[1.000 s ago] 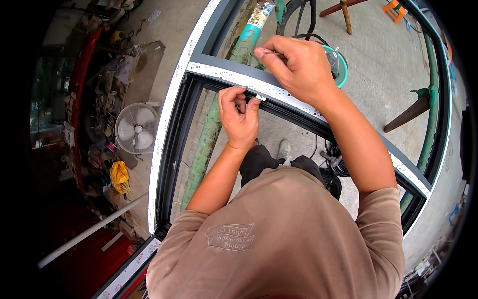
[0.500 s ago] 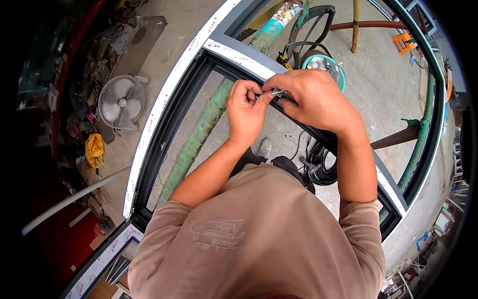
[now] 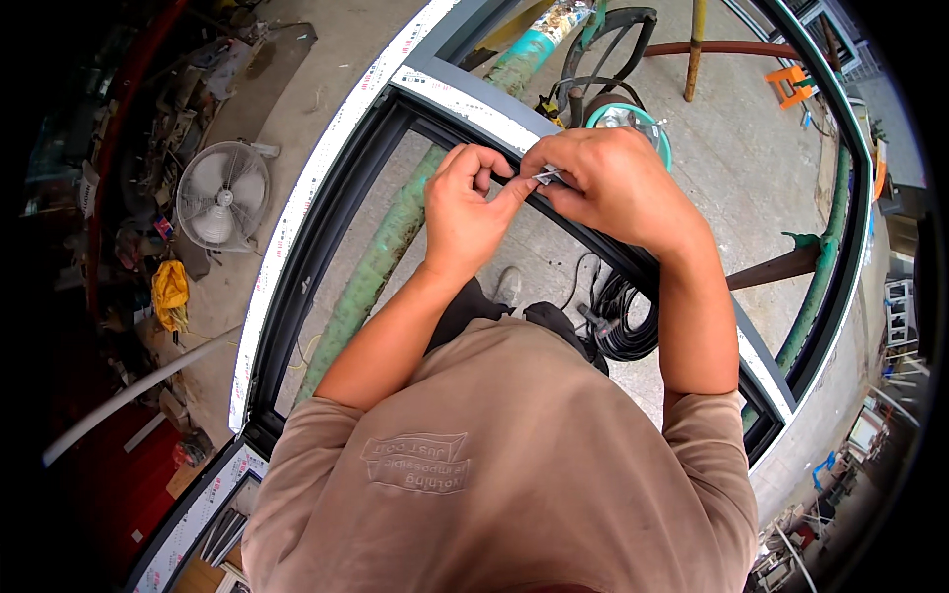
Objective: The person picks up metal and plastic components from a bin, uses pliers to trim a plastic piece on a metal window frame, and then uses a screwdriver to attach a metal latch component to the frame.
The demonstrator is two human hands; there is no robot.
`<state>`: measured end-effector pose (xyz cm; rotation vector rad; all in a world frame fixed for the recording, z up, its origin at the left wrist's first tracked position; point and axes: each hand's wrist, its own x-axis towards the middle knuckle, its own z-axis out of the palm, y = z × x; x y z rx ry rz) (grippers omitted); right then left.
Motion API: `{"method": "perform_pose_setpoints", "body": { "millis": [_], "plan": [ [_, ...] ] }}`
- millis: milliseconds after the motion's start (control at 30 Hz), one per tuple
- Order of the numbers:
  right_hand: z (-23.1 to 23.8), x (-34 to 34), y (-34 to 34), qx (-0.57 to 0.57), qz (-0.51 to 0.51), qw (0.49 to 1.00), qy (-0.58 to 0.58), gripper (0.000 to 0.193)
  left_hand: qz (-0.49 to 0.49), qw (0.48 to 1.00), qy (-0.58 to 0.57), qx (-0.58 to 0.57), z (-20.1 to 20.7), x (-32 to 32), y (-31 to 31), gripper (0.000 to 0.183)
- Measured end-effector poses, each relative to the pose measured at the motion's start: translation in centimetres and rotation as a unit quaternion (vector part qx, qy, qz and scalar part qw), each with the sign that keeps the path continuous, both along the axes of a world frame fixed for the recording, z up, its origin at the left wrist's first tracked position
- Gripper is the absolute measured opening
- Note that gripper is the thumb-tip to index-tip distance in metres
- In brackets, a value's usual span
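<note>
Two hands meet over the top rail of the frame [image 3: 465,99], fingertips together. My left hand [image 3: 465,212] and right hand [image 3: 608,183] both pinch a small silvery clip [image 3: 547,176], which sits between them just above the frame's dark inner edge; I cannot tell its exact kind. The frame is grey with white protective film along its outer face. Below it, on the floor, a coil of black cable [image 3: 623,321] lies near my foot. A fan [image 3: 222,196] stands well apart to my left.
</note>
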<state>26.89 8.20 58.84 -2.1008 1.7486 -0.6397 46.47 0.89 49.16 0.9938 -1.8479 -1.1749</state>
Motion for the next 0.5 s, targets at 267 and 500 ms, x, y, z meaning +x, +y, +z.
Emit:
{"method": "perform_pose_setpoints", "body": {
  "millis": [267, 500],
  "plan": [
    [1.0, -0.1, 0.1, -0.005, -0.002, 0.999, -0.047, 0.023, -0.018, 0.995, -0.007, -0.094, 0.7, 0.0, -0.4, 0.026],
    [2.5, -2.8, 2.1, -0.018, -0.038, 0.694, -0.719, 0.041, -0.057, 0.991, -0.025, -0.117, 1.4, 0.1, -1.4, 0.024]
  ]
}}
